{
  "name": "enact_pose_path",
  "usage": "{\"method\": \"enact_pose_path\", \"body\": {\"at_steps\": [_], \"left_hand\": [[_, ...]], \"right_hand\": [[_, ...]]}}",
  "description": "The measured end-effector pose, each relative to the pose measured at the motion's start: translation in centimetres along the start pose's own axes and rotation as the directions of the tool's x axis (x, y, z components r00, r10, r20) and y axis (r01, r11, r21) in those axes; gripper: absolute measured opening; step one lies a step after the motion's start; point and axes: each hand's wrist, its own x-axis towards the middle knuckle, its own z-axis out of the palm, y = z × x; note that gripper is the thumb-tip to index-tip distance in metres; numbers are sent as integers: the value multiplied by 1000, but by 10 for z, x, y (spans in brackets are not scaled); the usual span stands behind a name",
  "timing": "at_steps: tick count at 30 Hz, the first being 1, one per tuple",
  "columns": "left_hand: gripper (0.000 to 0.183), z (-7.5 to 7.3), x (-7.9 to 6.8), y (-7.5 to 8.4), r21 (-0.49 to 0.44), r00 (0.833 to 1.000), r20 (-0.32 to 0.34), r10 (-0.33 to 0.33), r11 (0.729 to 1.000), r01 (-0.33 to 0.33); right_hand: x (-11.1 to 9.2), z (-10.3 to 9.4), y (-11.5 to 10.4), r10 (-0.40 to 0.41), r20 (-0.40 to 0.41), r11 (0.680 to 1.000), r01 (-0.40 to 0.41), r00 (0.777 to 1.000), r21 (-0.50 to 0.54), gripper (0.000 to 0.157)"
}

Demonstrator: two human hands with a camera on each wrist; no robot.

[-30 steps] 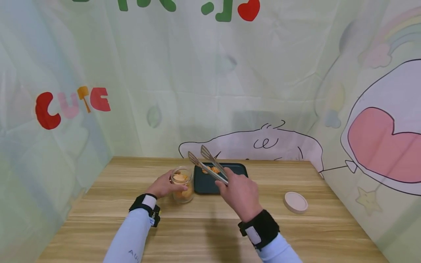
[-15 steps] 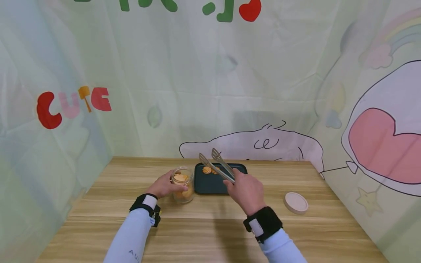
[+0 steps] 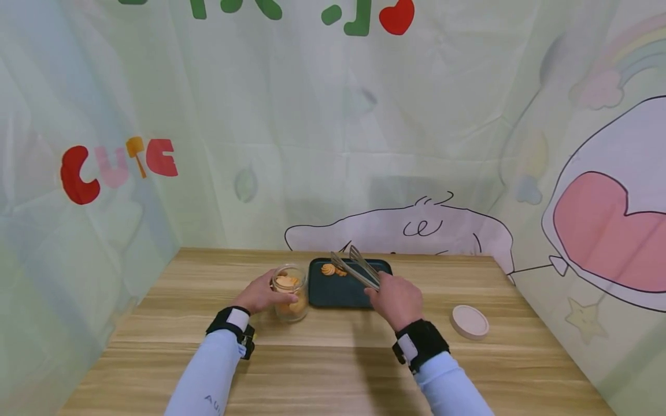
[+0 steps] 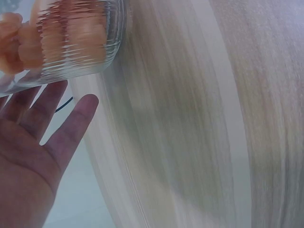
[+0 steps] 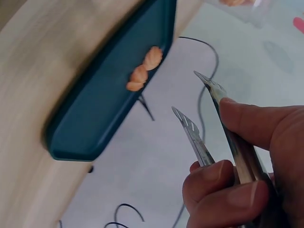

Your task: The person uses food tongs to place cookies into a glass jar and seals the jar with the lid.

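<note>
In the head view my left hand point(image 3: 260, 296) holds a clear glass jar point(image 3: 290, 311) standing on the table, thumb across its front and fingers behind it. Swirled orange-tan cookies fill the jar, and the left wrist view shows its ribbed wall point(image 4: 78, 59) close up. My right hand point(image 3: 399, 300) grips metal tongs point(image 5: 243, 156) with slotted tips. The tong arms stand apart with nothing between them, overlapping the far part of the dark blue tray point(image 3: 338, 297). Near that tray's far edge lie a few cookies point(image 5: 153, 58), partly hidden by the tongs in the head view.
A round pale lid point(image 3: 470, 322) lies on the wooden table point(image 3: 291, 375) to the right of the tray. A printed cloth backdrop point(image 3: 333, 144) stands along the table's far edge and its sides.
My right hand has moved to the right and the tongs have come lower over the tray, uncovering more of a cookie there. The left hand stays at the jar.
</note>
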Motion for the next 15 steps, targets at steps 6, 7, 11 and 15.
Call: {"method": "enact_pose_path", "body": {"at_steps": [6,7,11,15], "left_hand": [[95,0,0,0,18,1000,-8,2,1000,-2],[94,0,-1,0,20,1000,-9,0,1000,0],[94,0,-2,1,20,1000,-12,-6,1000,6],[93,1,-3,3,22,1000,-12,-12,1000,12]], "right_hand": [[8,10,8,9,37,1000,-9,999,5,41],[9,11,9,11,48,1000,-11,999,6,39],[14,16,11,23,88,1000,-24,996,12,32],[21,23,11,54,120,998,-55,991,2,31]]}}
